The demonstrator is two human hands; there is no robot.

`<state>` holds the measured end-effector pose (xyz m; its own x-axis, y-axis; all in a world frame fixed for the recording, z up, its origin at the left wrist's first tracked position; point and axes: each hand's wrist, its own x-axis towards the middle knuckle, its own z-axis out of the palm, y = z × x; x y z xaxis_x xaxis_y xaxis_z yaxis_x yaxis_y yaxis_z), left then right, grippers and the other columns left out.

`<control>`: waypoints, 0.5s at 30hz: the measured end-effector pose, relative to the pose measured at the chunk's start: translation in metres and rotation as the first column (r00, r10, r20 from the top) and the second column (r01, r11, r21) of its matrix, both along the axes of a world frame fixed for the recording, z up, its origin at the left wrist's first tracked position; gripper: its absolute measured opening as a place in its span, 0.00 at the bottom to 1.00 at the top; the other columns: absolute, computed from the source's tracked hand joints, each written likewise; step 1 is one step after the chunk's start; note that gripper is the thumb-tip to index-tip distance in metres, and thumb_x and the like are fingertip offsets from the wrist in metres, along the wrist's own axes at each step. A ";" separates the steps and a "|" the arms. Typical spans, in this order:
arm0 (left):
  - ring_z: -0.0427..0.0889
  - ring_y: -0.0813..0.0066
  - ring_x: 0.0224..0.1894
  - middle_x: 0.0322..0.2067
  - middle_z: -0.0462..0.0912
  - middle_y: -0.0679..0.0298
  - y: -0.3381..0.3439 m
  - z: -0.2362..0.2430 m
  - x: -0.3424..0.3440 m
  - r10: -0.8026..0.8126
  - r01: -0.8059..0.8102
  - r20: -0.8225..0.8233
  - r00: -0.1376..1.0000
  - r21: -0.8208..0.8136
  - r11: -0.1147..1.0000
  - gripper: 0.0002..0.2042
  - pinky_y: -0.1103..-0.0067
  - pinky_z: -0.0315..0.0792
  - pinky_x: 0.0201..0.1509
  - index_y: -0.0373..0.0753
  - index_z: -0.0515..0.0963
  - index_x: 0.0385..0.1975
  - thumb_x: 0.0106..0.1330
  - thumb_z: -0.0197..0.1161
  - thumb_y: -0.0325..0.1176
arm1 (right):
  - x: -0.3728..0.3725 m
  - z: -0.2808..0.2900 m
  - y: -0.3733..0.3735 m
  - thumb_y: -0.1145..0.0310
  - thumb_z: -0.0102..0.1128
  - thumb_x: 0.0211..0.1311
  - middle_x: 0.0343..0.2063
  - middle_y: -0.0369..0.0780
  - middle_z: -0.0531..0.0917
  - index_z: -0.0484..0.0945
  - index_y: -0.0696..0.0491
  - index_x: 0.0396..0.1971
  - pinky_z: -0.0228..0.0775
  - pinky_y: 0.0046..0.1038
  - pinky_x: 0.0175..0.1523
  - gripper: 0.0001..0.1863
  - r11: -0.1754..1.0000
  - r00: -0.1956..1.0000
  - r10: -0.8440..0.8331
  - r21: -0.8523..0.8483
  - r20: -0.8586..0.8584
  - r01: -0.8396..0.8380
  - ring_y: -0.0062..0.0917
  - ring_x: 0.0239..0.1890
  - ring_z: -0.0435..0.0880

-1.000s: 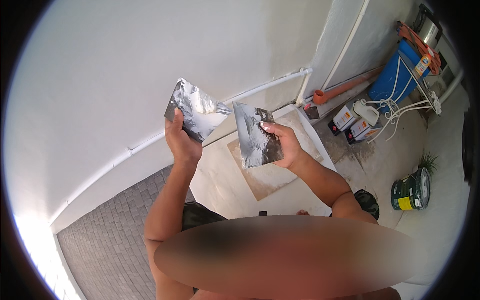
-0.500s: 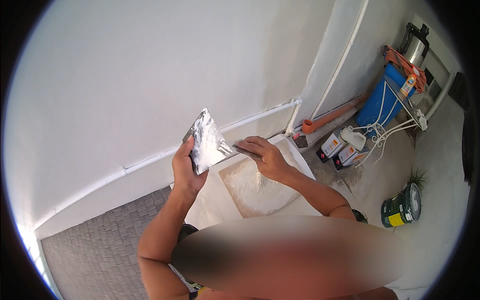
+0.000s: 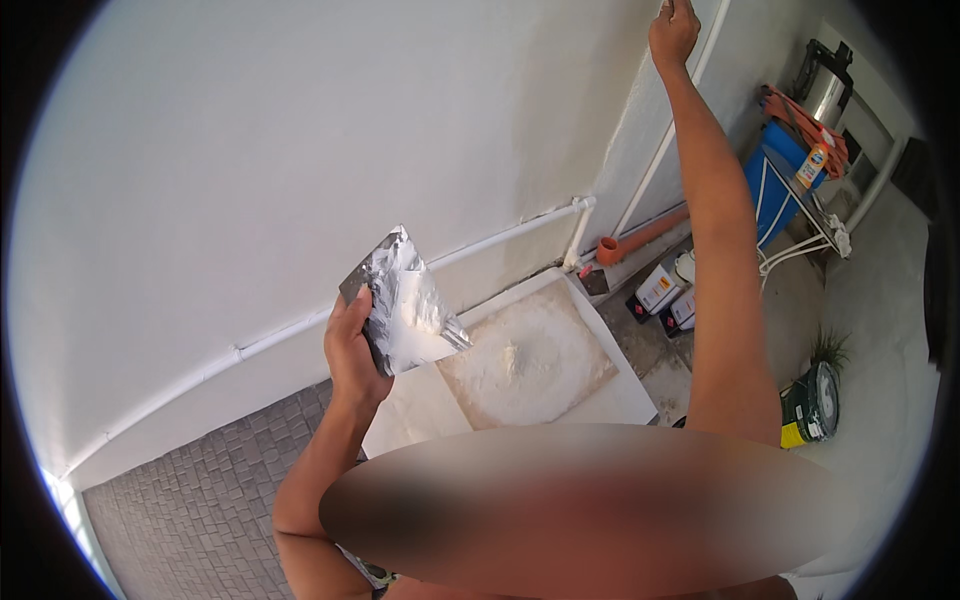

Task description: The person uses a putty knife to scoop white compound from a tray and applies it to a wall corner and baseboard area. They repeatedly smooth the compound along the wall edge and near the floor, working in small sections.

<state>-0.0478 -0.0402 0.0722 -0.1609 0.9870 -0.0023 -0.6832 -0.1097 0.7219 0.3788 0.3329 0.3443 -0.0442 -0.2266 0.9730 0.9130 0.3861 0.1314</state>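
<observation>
Head view: the left hand (image 3: 352, 350) grips a metal trowel (image 3: 385, 290) loaded with white plaster (image 3: 412, 318), fingers closed round its near edge, held in front of a white wall (image 3: 250, 170). The blade looks stiff and thin; the plaster looks soft, wet and heavy, likely to slide off if tilted, so hold the blade by its clean edge and keep it level. The right hand (image 3: 673, 30) reaches high to the wall by a white pipe (image 3: 660, 160); it is cut off at the frame's top, so I cannot tell its grip. Below, a board (image 3: 560, 385) with plaster lies on the floor. The body is blurred.
</observation>
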 end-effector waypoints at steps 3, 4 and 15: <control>0.83 0.73 0.50 0.50 0.81 0.61 0.003 -0.003 -0.001 -0.007 0.007 -0.017 1.000 -0.001 1.000 0.17 0.73 0.79 0.55 0.33 0.70 0.61 0.77 0.51 0.34 | 0.001 0.015 0.011 0.81 0.52 0.66 0.53 0.53 0.83 0.80 0.59 0.57 0.71 0.41 0.63 0.20 1.000 0.998 -0.001 -0.023 0.059 0.002 0.50 0.56 0.81; 0.83 0.74 0.49 0.50 0.81 0.61 0.004 -0.004 -0.001 -0.009 0.009 -0.018 1.000 -0.003 1.000 0.17 0.73 0.79 0.55 0.33 0.70 0.61 0.77 0.51 0.34 | -0.001 0.014 0.011 0.82 0.52 0.65 0.54 0.52 0.83 0.79 0.59 0.57 0.72 0.41 0.63 0.20 0.999 0.994 -0.006 -0.035 0.108 0.010 0.50 0.56 0.81; 0.83 0.75 0.48 0.49 0.82 0.63 0.014 -0.014 0.000 -0.025 0.023 -0.040 0.999 -0.049 0.999 0.17 0.74 0.79 0.54 0.33 0.70 0.61 0.78 0.50 0.34 | 0.014 -0.137 -0.001 0.85 0.61 0.51 0.62 0.38 0.76 0.75 0.35 0.65 0.66 0.44 0.69 0.40 0.969 0.887 -0.080 -0.174 0.455 0.177 0.38 0.63 0.75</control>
